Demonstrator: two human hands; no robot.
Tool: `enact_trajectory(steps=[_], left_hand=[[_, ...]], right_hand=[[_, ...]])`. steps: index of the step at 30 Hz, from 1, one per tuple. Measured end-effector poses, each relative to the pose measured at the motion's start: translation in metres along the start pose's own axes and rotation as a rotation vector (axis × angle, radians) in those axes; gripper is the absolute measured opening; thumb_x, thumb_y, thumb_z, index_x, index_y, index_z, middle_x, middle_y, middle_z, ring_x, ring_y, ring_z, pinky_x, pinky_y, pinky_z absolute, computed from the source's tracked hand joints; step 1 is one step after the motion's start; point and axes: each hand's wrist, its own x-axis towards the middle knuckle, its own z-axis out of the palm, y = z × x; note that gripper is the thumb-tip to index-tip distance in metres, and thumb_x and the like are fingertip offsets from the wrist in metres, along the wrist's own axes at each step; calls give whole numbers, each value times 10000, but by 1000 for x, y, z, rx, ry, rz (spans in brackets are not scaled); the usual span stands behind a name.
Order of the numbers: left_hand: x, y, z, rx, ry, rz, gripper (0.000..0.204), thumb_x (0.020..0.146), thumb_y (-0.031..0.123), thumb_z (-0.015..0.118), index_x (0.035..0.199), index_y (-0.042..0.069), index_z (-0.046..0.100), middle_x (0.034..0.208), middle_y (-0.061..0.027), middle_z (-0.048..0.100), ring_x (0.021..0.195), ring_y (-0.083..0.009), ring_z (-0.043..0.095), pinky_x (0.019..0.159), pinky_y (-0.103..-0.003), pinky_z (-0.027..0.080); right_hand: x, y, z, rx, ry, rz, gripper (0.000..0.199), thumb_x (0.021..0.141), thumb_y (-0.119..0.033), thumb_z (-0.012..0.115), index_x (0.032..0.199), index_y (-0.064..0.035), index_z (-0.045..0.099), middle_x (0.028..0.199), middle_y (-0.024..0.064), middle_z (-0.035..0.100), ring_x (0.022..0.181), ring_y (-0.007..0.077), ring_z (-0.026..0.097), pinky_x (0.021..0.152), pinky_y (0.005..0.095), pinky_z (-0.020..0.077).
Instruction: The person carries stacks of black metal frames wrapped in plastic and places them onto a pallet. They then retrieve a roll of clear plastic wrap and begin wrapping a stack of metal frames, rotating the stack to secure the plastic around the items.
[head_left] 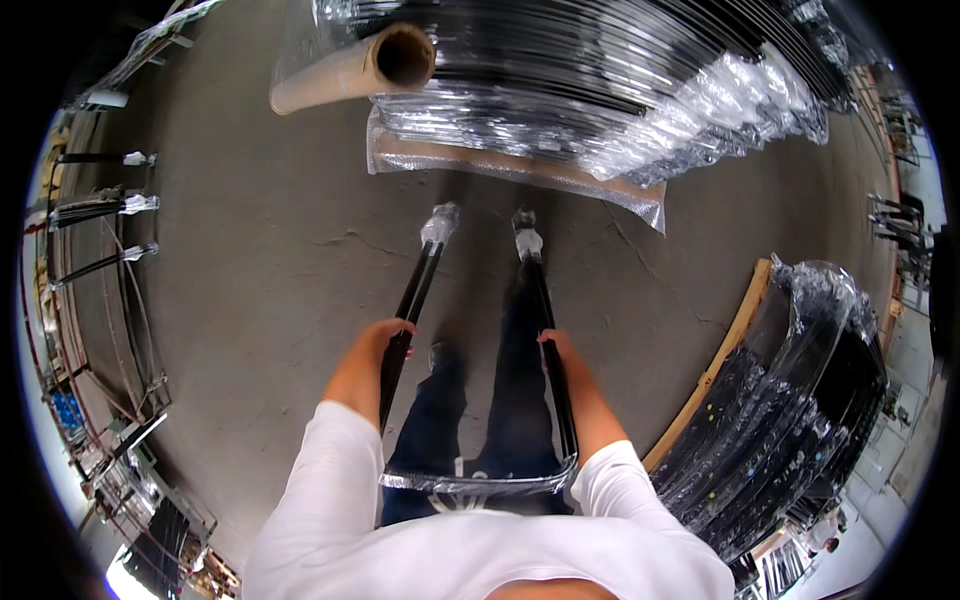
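A black U-shaped metal frame (pixel 565 420) is held in front of my body, its two long legs pointing forward. My left hand (pixel 394 333) is wrapped round the left leg, which looks like a pair of tubes side by side. Around the right leg my right hand (pixel 555 341) is closed. Clear plastic wrapping (pixel 439 223) covers the far end of the left leg, and white and clear wrapping (pixel 527 240) covers the right one. The crossbar (pixel 478 486) lies across my waist with shiny film on it. My fingers are partly hidden behind the tubes.
Ahead lies a large stack of film-wrapped black frames (pixel 520 90) over cardboard edged with bubble wrap (pixel 500 165). A brown cardboard tube (pixel 340 78) stands at its left. To the right is another wrapped black stack (pixel 770 410) beside a wooden plank (pixel 712 365). Racks line the left.
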Motion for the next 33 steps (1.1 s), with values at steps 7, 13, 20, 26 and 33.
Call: enact_trajectory(steps=[7, 13, 20, 26, 33], left_hand=[[45, -107, -33, 241, -31, 494, 90, 598, 97, 596, 578, 13, 568, 552, -120, 554, 472, -213, 538, 491, -307, 443], [-41, -140, -12, 282, 128, 452, 90, 580, 28, 642, 604, -36, 583, 581, -119, 590, 511, -206, 578, 486, -313, 452], [-146, -176, 48, 509, 194, 768, 181, 492, 126, 648, 564, -6, 548, 525, -89, 524, 469, -176, 496, 449, -308, 384], [-292, -205, 82, 597, 243, 1179, 375, 494, 124, 620, 813, -59, 550, 659, -130, 568, 590, -191, 552, 540, -314, 442], [-465, -196, 46, 585, 272, 1624, 314, 511, 82, 659, 783, 0, 524, 680, -55, 551, 654, -133, 519, 607, -256, 414]], right_hand=[[-27, 109, 31, 22, 166, -325, 114, 595, -179, 598, 578, -66, 599, 595, 26, 553, 586, 128, 517, 579, 255, 388], [-123, 172, 55, 273, 360, -347, 233, 526, -154, 613, 708, -38, 525, 536, 42, 462, 438, 153, 437, 419, 287, 351], [-223, 243, 31, 540, 419, -615, 384, 488, -63, 587, 857, 8, 503, 586, 38, 450, 447, 140, 446, 418, 254, 357], [-322, 265, 33, 664, 406, -1020, 392, 575, -124, 585, 925, 3, 461, 579, 37, 453, 434, 138, 459, 390, 236, 373], [-405, 198, 89, 1055, 39, -1164, 510, 816, -528, 461, 976, -47, 513, 779, 64, 557, 676, 161, 540, 654, 293, 469]])
